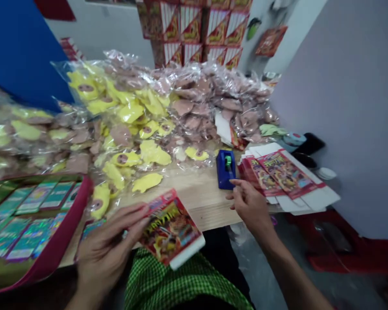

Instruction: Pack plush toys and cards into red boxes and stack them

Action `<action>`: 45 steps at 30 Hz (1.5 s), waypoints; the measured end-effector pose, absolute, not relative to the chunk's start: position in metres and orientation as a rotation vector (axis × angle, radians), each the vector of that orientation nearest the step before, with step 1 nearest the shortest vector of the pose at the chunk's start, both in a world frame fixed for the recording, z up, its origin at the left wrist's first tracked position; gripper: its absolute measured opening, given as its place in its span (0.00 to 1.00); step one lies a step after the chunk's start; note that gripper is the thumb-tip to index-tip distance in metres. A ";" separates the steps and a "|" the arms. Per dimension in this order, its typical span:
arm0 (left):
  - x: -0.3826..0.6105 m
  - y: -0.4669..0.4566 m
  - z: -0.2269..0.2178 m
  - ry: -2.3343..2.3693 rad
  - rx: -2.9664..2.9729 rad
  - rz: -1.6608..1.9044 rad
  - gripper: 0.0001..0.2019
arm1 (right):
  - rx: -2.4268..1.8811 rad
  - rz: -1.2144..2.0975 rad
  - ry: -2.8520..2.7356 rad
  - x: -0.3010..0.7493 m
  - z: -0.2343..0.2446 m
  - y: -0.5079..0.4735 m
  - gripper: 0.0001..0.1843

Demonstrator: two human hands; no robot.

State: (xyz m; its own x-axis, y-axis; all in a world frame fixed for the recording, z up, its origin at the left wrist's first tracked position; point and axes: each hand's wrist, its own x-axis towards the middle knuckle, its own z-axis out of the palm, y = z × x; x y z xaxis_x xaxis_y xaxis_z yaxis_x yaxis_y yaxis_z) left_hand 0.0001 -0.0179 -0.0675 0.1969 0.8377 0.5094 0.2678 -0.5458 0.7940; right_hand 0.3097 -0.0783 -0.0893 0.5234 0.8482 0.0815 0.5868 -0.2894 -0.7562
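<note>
My left hand (108, 245) is closed on a small red printed card box (173, 228), tilted above the table's front edge. A white flap sticks out at the box's lower right end. My right hand (248, 202) is at the front of a blue tape dispenser (225, 170), forefinger and thumb closed at its cutting edge. The end of the clear tape (231, 173) seems to be between these fingertips, though it is small and blurred. A green roll core shows inside the dispenser. Right of it lies a stack of flat printed card boxes (283, 174).
Plastic-wrapped yellow pieces (126, 110) and brownish pieces (194, 112) heap up across the back. A pink-rimmed tray (79, 206) with shiny card packs stands left. Filled display boxes (190, 26) are stacked behind. A pale partition (349, 107) closes off the right.
</note>
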 end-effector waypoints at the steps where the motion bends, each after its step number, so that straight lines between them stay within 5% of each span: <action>1: 0.004 -0.009 -0.060 1.028 1.968 1.458 0.12 | -2.102 0.343 -1.143 0.318 -0.086 -0.070 0.18; 11: 0.053 0.024 -0.082 0.655 2.390 1.455 0.15 | -2.405 0.150 -1.001 0.329 -0.093 -0.034 0.12; 17: 0.053 0.027 -0.081 0.619 2.368 1.485 0.11 | -2.502 0.192 -0.937 0.320 -0.091 -0.024 0.26; 21: 0.053 0.025 -0.081 0.609 2.424 1.492 0.11 | -2.494 0.194 -1.018 0.305 -0.083 -0.036 0.26; 31: 0.055 0.036 -0.082 0.649 2.366 1.488 0.11 | -2.006 0.921 -0.614 0.329 -0.081 -0.061 0.08; 45: 0.053 0.022 -0.077 0.631 2.527 1.488 0.09 | -1.837 0.661 -0.738 0.315 -0.126 -0.092 0.23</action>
